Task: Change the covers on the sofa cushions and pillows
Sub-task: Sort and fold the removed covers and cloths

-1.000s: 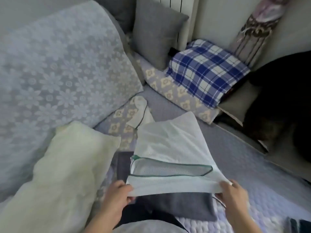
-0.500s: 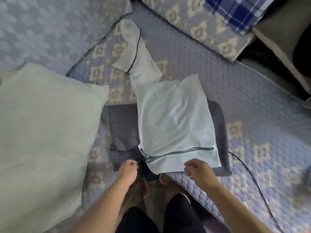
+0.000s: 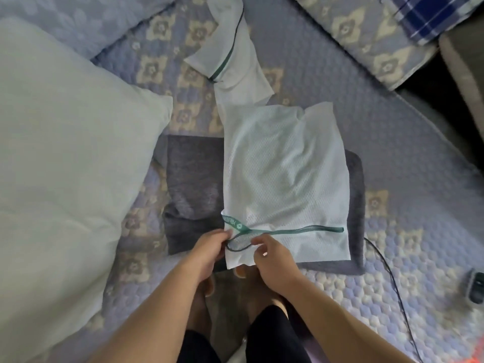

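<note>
A white mesh cover [image 3: 285, 179] with a green zipper band lies flat on a folded grey cover [image 3: 193, 179] on the sofa seat. My left hand [image 3: 209, 252] pinches the cover's near left edge at the open zipper end. My right hand [image 3: 269, 255] grips the same near edge just right of it, fingers curled on the fabric. A bare pale pillow insert [image 3: 62, 163] rests at the left. A second white cover with green trim [image 3: 230, 56] lies crumpled farther back.
The quilted sofa spread [image 3: 408, 205] has blue and cream flower patches. A blue plaid pillow [image 3: 432, 14] sits at the top right. A thin black cable [image 3: 392, 279] runs down the right side to a dark small device [image 3: 475, 286]. My feet and dark-clad legs are below my hands.
The white cover went from held up open to lying flat on the grey cover. Both hands came together at its near left zipper end. The camera tilted down.
</note>
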`<state>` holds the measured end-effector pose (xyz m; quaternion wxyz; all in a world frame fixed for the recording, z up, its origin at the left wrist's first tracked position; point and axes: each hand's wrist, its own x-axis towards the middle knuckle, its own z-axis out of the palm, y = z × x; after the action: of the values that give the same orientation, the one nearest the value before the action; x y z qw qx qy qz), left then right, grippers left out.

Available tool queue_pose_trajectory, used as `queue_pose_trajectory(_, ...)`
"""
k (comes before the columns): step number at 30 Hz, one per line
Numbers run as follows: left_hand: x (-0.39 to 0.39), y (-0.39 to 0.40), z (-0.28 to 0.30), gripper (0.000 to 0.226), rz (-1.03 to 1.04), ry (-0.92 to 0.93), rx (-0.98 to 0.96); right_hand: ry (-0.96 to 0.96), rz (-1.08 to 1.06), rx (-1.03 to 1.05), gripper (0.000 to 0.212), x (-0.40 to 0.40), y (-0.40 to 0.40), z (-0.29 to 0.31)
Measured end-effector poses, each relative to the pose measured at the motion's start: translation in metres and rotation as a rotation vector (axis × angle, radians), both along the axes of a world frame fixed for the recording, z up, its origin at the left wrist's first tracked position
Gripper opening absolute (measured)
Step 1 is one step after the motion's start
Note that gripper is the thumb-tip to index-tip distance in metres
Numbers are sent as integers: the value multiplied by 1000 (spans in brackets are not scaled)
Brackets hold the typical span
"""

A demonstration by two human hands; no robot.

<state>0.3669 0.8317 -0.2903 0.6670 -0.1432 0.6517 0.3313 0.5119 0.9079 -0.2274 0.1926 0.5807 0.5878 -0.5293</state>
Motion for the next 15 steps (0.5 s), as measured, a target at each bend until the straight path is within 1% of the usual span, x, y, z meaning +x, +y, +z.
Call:
queue_pose_trajectory(1, -3, -2, 6, 17, 1, 25, 35, 0, 12, 36, 24, -1, 0, 3)
queue_pose_trajectory(3, -9, -2, 20, 33, -44, 129, 70, 39, 47, 171, 18, -5, -2, 9)
queue_pose_trajectory(5, -10, -2, 37, 39, -84, 208, 106, 167, 88, 319, 14, -13, -9, 15)
queue_pose_trajectory(7, -8, -2, 57, 31, 20, 149, 169, 281, 151, 431, 9, -20, -18, 19)
queue_pose_trajectory(8, -7, -1, 65, 26, 101, 81, 186, 297, 166, 460, 6, -23, -21, 20)
queue_pose_trajectory(9, -7, 0, 71, 27, 197, 4, 178, 287, 162, 465, 4, -25, -23, 20)
queue_pose_trajectory(11, -8, -1, 76, 41, 340, -97, 115, 243, 93, 423, 8, -28, -23, 20)
queue_pose_trajectory(12, -10, -2, 75, 41, 379, -114, 87, 227, 57, 398, 11, -29, -22, 21)
queue_pose_trajectory(13, -10, -3, 76, 37, 397, -124, 74, 216, 34, 376, 14, -31, -22, 22)
queue_pose_trajectory(15, -10, -3, 75, 26, 346, -102, 82, 196, 33, 353, 17, -33, -21, 21)
